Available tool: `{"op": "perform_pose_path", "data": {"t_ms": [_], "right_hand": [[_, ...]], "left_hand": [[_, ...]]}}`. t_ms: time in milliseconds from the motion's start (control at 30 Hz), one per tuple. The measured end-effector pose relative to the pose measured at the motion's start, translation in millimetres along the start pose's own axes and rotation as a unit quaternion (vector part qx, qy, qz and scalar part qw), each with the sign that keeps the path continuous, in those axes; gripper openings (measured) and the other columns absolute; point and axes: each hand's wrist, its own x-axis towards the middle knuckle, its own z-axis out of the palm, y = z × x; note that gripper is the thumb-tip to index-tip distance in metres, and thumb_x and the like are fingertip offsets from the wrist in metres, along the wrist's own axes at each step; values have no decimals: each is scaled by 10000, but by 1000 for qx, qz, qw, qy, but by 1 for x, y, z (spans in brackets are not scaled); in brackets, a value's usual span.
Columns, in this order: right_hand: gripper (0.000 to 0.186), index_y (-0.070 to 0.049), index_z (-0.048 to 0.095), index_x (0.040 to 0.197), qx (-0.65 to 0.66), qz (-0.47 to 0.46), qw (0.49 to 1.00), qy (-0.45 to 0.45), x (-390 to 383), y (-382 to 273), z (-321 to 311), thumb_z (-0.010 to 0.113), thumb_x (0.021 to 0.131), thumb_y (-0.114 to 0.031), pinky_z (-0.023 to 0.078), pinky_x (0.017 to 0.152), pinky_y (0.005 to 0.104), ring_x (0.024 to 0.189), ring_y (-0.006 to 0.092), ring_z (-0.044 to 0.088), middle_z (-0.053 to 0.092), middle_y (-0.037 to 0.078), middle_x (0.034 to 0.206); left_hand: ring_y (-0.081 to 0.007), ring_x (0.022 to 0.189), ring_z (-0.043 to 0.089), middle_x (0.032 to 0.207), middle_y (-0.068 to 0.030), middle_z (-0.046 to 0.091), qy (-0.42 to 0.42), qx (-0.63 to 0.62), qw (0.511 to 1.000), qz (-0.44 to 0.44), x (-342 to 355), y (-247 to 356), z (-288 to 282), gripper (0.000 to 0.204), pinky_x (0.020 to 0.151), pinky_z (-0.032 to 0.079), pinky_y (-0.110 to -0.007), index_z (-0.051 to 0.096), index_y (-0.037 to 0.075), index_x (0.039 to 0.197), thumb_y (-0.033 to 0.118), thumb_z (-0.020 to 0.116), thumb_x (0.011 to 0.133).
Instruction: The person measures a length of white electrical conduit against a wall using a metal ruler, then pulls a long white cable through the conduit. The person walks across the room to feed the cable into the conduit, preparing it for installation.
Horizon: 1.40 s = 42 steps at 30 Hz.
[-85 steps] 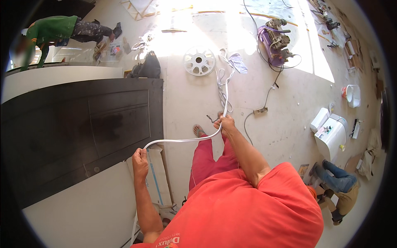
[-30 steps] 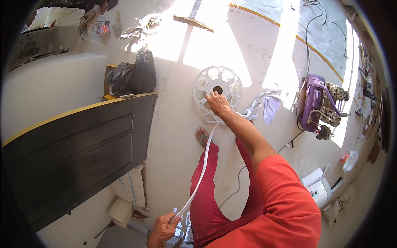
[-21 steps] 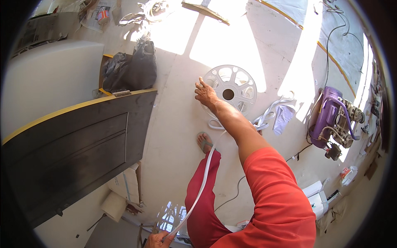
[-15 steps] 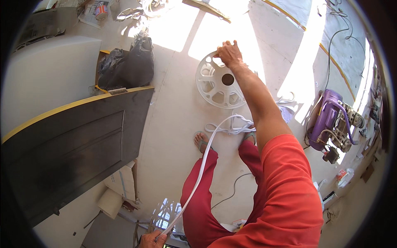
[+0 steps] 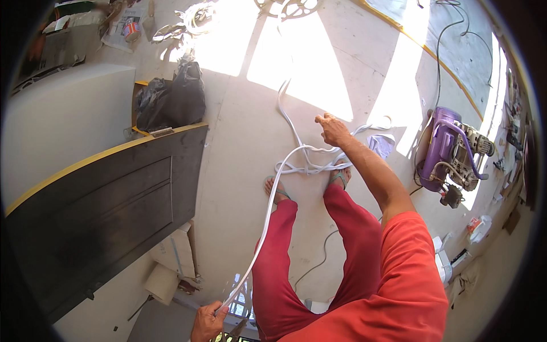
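My left hand [image 5: 208, 322], at the lower edge, is closed around a doubled white cable [image 5: 269, 219]. The cable rises past my left leg to a loose, looped heap [image 5: 310, 169] on the floor by my feet. My right hand [image 5: 333, 130] hangs in the air just above and beyond that heap, its fingers partly stretched and nothing visible in them. From the heap a strand runs away to a spoked reel [image 5: 288, 8], which the top edge cuts off.
A purple air compressor [image 5: 450, 149] stands at the right, with a hose near it. At the left lie a dark panel [image 5: 114, 211] with a yellow edge and a black plastic bag [image 5: 181, 100]. A pale lilac cloth [image 5: 382, 145] is right of the cable heap.
My right hand has let go of the reel and come back nearer my body. The reel has moved far away to the top edge, with cable trailing from it. My left hand still grips the cable.
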Motion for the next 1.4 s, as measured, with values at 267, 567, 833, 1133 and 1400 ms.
{"op": "perform_pose_path", "data": {"t_ms": [267,567,833,1133,1400], "right_hand": [[769,-238,465,1538,60,-158,984,64,-138,-190,42,780,844,-143,413,1095,494,1378,317,442,416,122,1491],[273,-87,571,1276,749,358,533,-162,-231,-284,16,594,1070,-265,580,821,440,931,242,652,616,79,1024],[146,-75,589,1053,908,219,353,48,-208,-265,-90,605,1077,-218,606,744,407,774,209,657,614,41,847],[308,-41,572,1045,847,172,474,169,-204,-126,-295,662,1048,-336,615,802,436,801,231,663,633,66,870],[342,60,533,1147,811,146,509,249,-225,-61,-387,516,1116,-280,618,742,417,791,213,618,579,102,978]], "left_hand": [[-150,595,397,610,-76,447,0,-47,998,31,-11,31,-19,445,542,341,-369,583,-7,799,374,686,1005],[-193,607,441,626,-120,472,-4,-48,992,116,-30,46,-39,471,582,402,-392,582,-28,803,372,625,1048],[-142,601,401,616,-46,424,12,-58,987,148,-35,52,-44,432,553,355,-377,539,3,782,328,588,1063],[-93,598,356,614,18,396,52,-62,978,193,-26,57,-58,404,531,309,-337,519,41,768,306,590,1064],[-169,599,446,624,-69,465,94,-5,973,211,-28,54,-73,442,574,388,-389,532,13,797,361,570,1067]]}}
